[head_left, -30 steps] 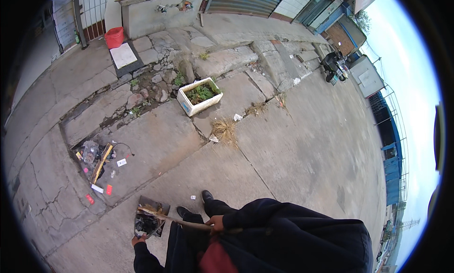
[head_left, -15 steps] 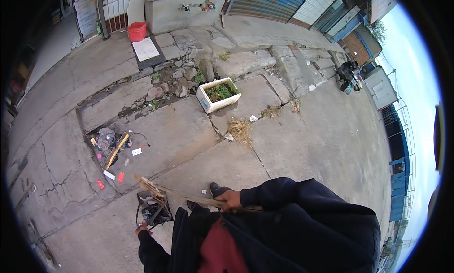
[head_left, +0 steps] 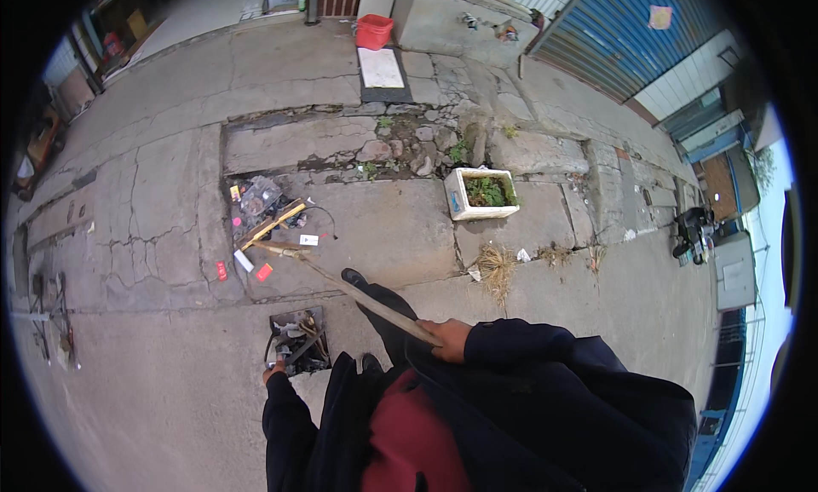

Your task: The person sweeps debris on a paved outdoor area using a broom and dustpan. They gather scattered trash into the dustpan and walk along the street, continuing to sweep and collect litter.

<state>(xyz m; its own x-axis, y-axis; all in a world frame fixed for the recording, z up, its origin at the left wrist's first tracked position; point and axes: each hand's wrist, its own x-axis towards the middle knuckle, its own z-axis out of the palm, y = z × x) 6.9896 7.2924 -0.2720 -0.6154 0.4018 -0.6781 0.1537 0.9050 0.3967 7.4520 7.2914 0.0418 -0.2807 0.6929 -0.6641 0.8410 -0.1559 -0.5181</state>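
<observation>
Head view, looking down over a dark jacket at a cracked concrete yard. The right hand [head_left: 446, 339] is closed around the near end of a long wooden broom stick [head_left: 358, 294], fingers wrapped over it. The stick runs up and to the left, over a black shoe [head_left: 356, 280], and its far tip [head_left: 260, 248] lies at the edge of a litter pile [head_left: 260, 204].

The left hand [head_left: 274, 373] sits low at the near edge of a dark dustpan [head_left: 298, 340], which lies flat on the ground and carries twigs and scraps. Whether the fingers are clamped on its handle cannot be told; the hand is small in the picture and partly hidden by the sleeve.

The litter pile sits beside a broken seam in the concrete, with a yellow strip of wood, a crumpled clear bag and small red scraps [head_left: 263, 272] scattered just beside it. To the right of the stick stands a white box planter [head_left: 460, 204] with green plants, and a clump of dry straw [head_left: 494, 266] lies near its front edge.

Smooth concrete opens to the left of the dustpan and to the right of the straw. Farther off, a red bucket [head_left: 373, 32] stands next to a flat white board [head_left: 381, 68], near a wall.
</observation>
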